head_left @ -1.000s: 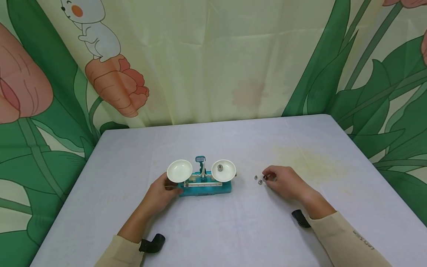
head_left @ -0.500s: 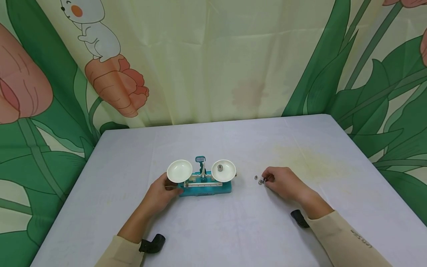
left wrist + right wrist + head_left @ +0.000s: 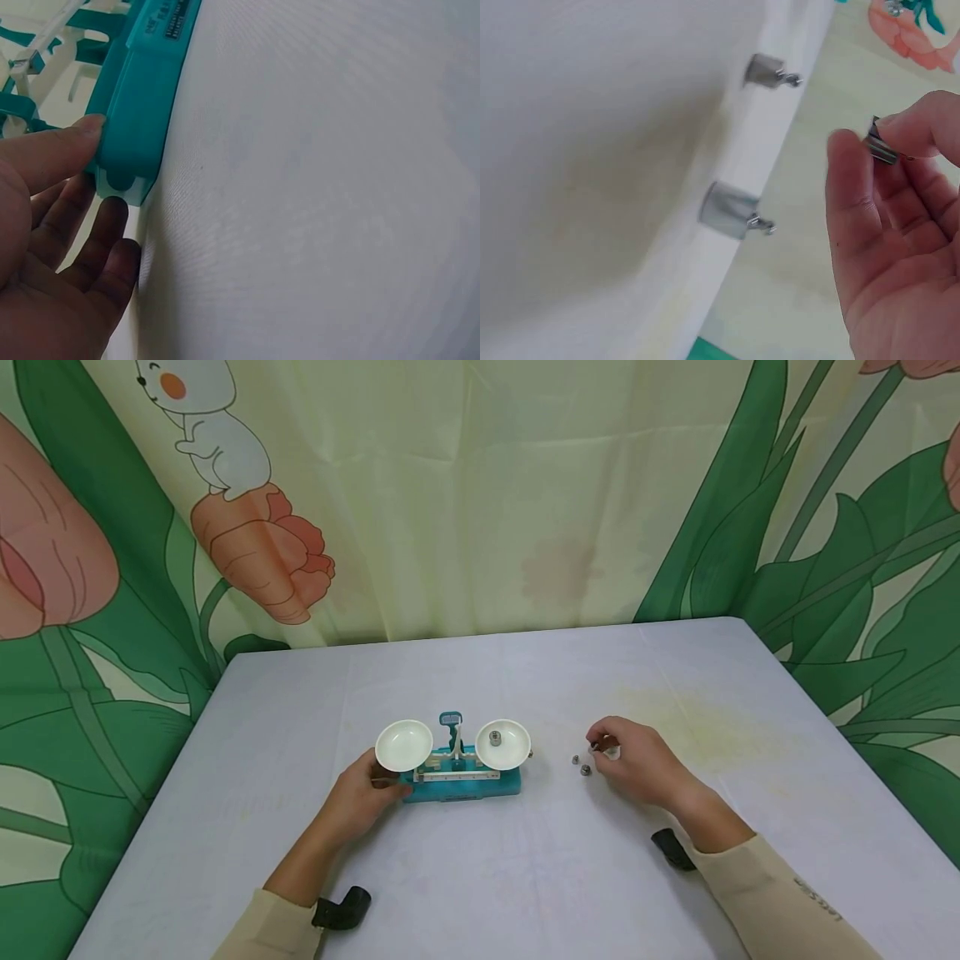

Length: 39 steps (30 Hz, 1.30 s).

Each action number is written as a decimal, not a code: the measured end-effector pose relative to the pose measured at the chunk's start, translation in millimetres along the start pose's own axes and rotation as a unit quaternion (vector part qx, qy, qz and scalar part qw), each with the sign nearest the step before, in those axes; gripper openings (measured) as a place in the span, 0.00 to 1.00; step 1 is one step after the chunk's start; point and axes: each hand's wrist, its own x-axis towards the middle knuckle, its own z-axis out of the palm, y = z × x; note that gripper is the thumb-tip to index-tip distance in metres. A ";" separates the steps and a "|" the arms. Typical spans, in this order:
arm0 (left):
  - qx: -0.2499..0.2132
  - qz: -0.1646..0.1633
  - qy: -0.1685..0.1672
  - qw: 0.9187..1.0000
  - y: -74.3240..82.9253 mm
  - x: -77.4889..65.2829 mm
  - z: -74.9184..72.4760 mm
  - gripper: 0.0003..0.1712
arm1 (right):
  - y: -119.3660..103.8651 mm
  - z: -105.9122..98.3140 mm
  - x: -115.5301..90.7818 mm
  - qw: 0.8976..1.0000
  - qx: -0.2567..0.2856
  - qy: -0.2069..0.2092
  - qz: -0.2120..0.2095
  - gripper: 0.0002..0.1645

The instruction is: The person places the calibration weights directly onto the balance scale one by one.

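A teal balance scale (image 3: 468, 789) with two white pans stands on the table. The left pan (image 3: 404, 746) holds nothing; a metal weight (image 3: 495, 738) sits in the right pan (image 3: 514, 753). My left hand (image 3: 357, 800) grips the left end of the base, its thumb (image 3: 75, 142) on the near edge and its fingers round the end. My right hand (image 3: 641, 764) pinches a small metal weight (image 3: 883, 150) between thumb and fingertips, raised off the table. Beside it two knobbed weights, a larger one (image 3: 729, 210) and a smaller one (image 3: 766, 71), stand upright on the cloth.
A white cloth (image 3: 480, 868) covers the table, with a faint yellow stain (image 3: 690, 718) at the right. Behind the table hangs a printed curtain (image 3: 480, 502) with a rabbit, a carrot and leaves. A black wrist device (image 3: 342, 908) sits at the left cuff.
My right hand has picked up one weight from the group on the table and lifted it slightly away. The left hand and the scale have stayed in place.
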 end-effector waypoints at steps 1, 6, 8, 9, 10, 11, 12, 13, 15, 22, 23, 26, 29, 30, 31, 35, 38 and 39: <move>0.001 -0.001 0.001 1.000 0.2 -0.1 0.1 0.37 | -2.0 -0.5 0.6 1.000 0.004 0.002 -0.005 0.11; -0.001 0.002 0.000 1.000 0.4 -0.8 -0.4 0.37 | -10.9 1.1 4.1 0.999 0.035 0.014 -0.026 0.11; -0.003 0.001 0.000 1.000 0.7 -1.3 -0.7 0.37 | -15.2 2.3 5.9 0.998 0.045 0.016 -0.033 0.10; -0.004 0.002 0.000 1.000 0.7 -1.6 -0.9 0.37 | -18.0 2.7 6.9 0.998 0.048 0.016 -0.036 0.09; -0.005 0.002 0.000 1.000 0.8 -1.7 -0.9 0.37 | -20.7 3.0 8.1 0.998 0.050 0.016 -0.042 0.09; -0.005 0.002 0.000 1.000 1.0 -2.0 -1.0 0.37 | -23.4 3.3 9.3 0.998 0.052 0.015 -0.045 0.08; -0.005 0.002 0.001 1.000 1.3 -2.0 -0.9 0.37 | -26.2 3.3 10.5 0.997 0.053 0.014 -0.051 0.08; -0.005 0.002 0.001 1.000 1.4 -1.9 -0.8 0.37 | -28.9 3.5 11.6 0.997 0.052 0.012 -0.054 0.08; -0.004 0.002 0.001 1.000 1.0 -1.5 -0.5 0.37 | -33.3 4.2 13.7 0.997 0.050 0.010 -0.063 0.07; -0.004 -0.003 0.001 1.000 -0.4 0.1 0.5 0.37 | -47.1 8.3 21.3 0.995 0.051 0.015 -0.083 0.09; -0.004 -0.003 0.000 1.000 -0.6 0.2 0.4 0.37 | -49.1 9.1 22.6 0.995 0.049 0.016 -0.087 0.09; -0.005 -0.003 0.000 1.000 -0.4 0.0 0.2 0.37 | -55.2 11.9 26.5 0.994 0.045 0.020 -0.097 0.10; -0.006 0.000 0.000 1.000 -0.2 -0.5 -0.2 0.37 | -61.6 14.7 30.5 0.994 0.042 0.022 -0.103 0.10; -0.006 -0.001 0.000 1.000 0.1 -0.6 -0.2 0.37 | -63.6 15.5 31.8 0.994 0.042 0.022 -0.103 0.10; -0.006 0.000 0.000 1.000 0.3 -0.8 -0.4 0.37 | -65.7 16.3 33.1 0.994 0.041 0.021 -0.103 0.10; -0.008 0.000 0.000 1.000 0.1 -1.2 -0.2 0.37 | -72.3 19.8 37.8 0.995 0.033 0.011 -0.096 0.11; -0.006 0.001 0.001 1.000 0.1 -1.3 -0.1 0.37 | -75.3 22.2 40.5 0.996 0.026 0.001 -0.090 0.11; -0.005 0.001 0.001 1.000 -0.1 -1.3 0.0 0.37 | -76.0 23.0 41.2 0.996 0.022 -0.002 -0.089 0.11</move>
